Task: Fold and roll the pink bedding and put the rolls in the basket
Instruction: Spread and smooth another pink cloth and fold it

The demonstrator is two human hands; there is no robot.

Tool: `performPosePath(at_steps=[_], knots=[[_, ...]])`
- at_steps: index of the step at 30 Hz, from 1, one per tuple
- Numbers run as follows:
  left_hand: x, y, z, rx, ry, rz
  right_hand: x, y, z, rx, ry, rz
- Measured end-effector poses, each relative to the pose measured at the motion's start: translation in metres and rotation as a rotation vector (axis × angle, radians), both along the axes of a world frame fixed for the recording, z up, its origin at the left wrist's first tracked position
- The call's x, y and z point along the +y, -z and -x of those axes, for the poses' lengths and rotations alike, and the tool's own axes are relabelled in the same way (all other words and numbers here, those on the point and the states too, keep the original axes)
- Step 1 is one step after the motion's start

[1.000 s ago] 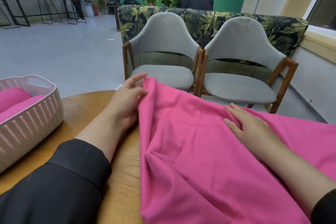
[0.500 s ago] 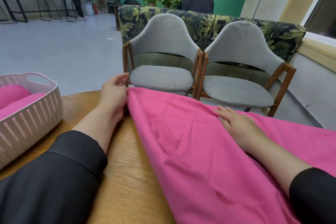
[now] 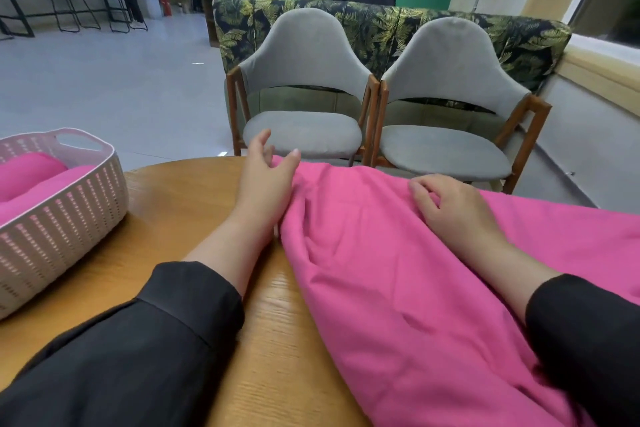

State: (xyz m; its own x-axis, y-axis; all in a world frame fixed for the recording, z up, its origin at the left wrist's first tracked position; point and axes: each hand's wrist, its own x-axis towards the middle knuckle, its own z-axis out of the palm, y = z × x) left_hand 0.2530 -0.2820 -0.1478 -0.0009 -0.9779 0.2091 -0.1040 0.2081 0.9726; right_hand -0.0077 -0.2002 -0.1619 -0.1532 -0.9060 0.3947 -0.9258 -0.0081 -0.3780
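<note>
**Round wooden table, pink sheet under both hands**

Wood-grain tabletop fills the foreground, with grey floor and a green wall beyond it. At the far edge of the table, the left hand's fingers are spread and relaxed, the thumb tip touching the edge of the pink sheet; the left hand lies alongside the cloth, gripping nothing. The right hand rests palm-down on top of the sheet, its fingers loosely bent against the fabric. Black sleeves cover both forearms. The sheet lies rumpled across the right half of the table. At the left edge stands a pale woven basket holding pink rolls. Two grey chairs face the table from behind.
</note>
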Motion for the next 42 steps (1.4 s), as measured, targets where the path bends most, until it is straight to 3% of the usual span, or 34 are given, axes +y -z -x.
performPosePath(at_steps=[3, 9, 15, 20, 24, 29, 32, 33, 35, 38, 42], knots=[[0.034, -0.004, 0.003, 0.197, -0.012, -0.089, 0.025, -0.004, -0.009, -0.057, -0.087, -0.012], [0.091, -0.008, -0.002, 0.411, -0.065, -0.223, 0.100, -0.014, -0.037, -0.033, -0.128, -0.202], [0.150, -0.010, -0.009, 0.397, 0.012, -0.342, 0.161, -0.009, -0.044, 0.183, -0.050, -0.508], [0.196, -0.008, -0.018, 0.507, 0.159, -0.469, 0.180, 0.002, -0.058, 0.282, 0.071, -0.538], [0.216, -0.010, -0.024, 0.351, 0.236, -0.475, 0.167, 0.003, -0.051, 0.243, 0.043, -0.534], [0.177, -0.019, -0.067, 0.033, -0.011, -0.305, 0.142, -0.013, -0.029, 0.078, 0.006, -0.515], [0.161, -0.021, -0.085, 0.114, 0.021, -0.381, 0.146, -0.028, -0.031, -0.073, 0.009, -0.423], [0.165, -0.024, -0.088, 0.067, 0.039, -0.362, 0.151, -0.032, -0.033, -0.089, 0.009, -0.394], [0.183, -0.025, -0.088, -0.071, 0.122, -0.276, 0.167, -0.037, -0.036, -0.049, 0.029, -0.413], [0.211, -0.024, -0.071, -0.098, 0.316, -0.265, 0.184, -0.027, -0.042, 0.136, 0.131, -0.637], [0.199, -0.020, -0.051, 0.029, 0.166, -0.267, 0.177, -0.012, -0.042, 0.187, 0.152, -0.679]])
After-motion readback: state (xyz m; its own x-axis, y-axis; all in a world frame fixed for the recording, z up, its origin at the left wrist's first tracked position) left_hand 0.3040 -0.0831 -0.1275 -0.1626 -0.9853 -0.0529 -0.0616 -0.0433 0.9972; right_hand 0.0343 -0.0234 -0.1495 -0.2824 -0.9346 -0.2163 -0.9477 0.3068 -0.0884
